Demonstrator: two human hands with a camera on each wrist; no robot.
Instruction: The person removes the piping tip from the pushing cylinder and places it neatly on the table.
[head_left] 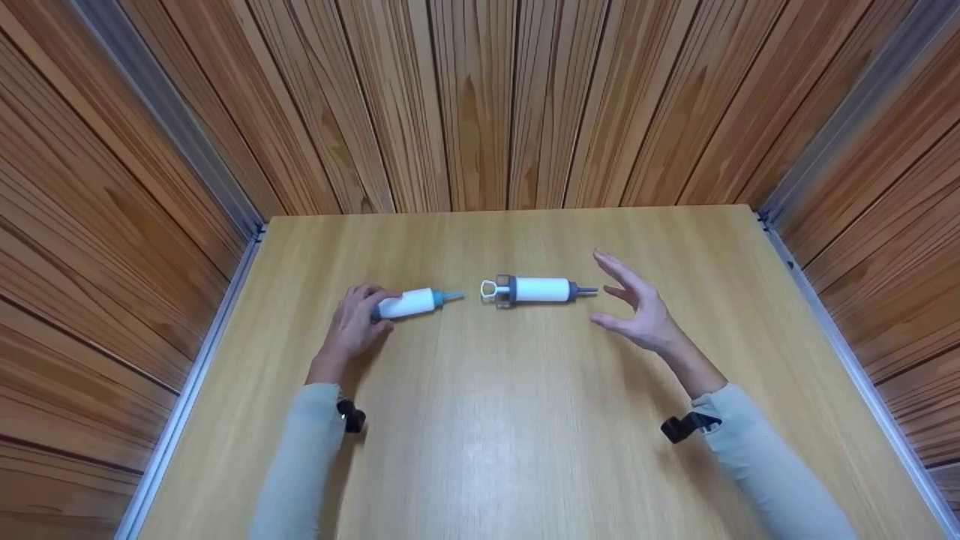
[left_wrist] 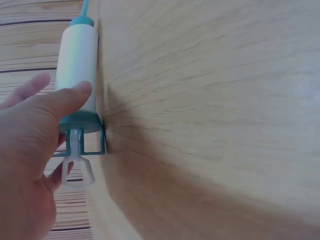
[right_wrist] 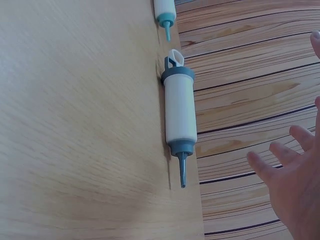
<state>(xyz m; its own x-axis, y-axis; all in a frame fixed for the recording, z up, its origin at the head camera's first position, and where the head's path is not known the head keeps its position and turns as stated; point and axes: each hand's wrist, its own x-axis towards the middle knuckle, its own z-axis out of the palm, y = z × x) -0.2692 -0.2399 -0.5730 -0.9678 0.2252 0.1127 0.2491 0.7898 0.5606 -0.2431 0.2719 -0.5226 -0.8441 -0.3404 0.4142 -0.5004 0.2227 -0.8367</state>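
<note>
Left of the table's middle lies a large syringe with a white barrel and teal ends (head_left: 409, 303), its thin nozzle aimed right. My left hand (head_left: 355, 321) grips it at the plunger end. In the left wrist view the thumb (left_wrist: 75, 96) presses on the barrel and the fingers go behind it; a clear ring handle (left_wrist: 78, 173) sticks out below. In line to its right is a second syringe, white with dark blue-grey ends (head_left: 541, 289), lying untouched. My right hand (head_left: 643, 313) hovers just right of its nozzle, fingers spread and holding nothing.
Both syringes lie on a light wooden table (head_left: 480, 420). Plank-patterned walls (head_left: 480, 105) stand behind and at both sides, with metal rails (head_left: 187, 382) along the side edges. A dark wrist camera (head_left: 351, 417) sits on the left sleeve, another (head_left: 681, 428) on the right.
</note>
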